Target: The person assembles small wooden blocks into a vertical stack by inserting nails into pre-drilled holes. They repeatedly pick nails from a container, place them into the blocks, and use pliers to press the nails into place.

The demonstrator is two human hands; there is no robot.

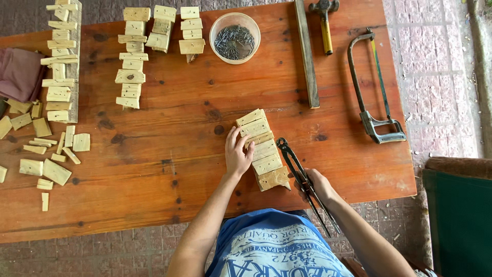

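A plastic tub of nails (234, 37) is sitting near the far edge of the bench (169, 128), with three short rows of cut wood blocks (154, 43) lying beside it toward the far left corner. A long flat wooden bar (306, 54) is running down from the far edge, a hammer (325, 23) is lying just beside it, and a hacksaw (373, 87) is resting along the right edge. Loose offcuts (43, 149) are scattered at the left edge, below another strip of blocks (60, 61) and next to a folded dark cloth (19, 72).

Close to the near edge, a strip of joined wood blocks (261, 149) is lying at a slant. The left hand (237, 152) is pressing flat on its left side, fingers spread over the blocks and not closing around them. The right hand (318, 185) is wrapping around the handles of black pincers (300, 172), whose head is lying just beside the strip's right side; I cannot tell whether it is touching.

Bare board is lying open across the middle of the bench, between the strip and the tub.
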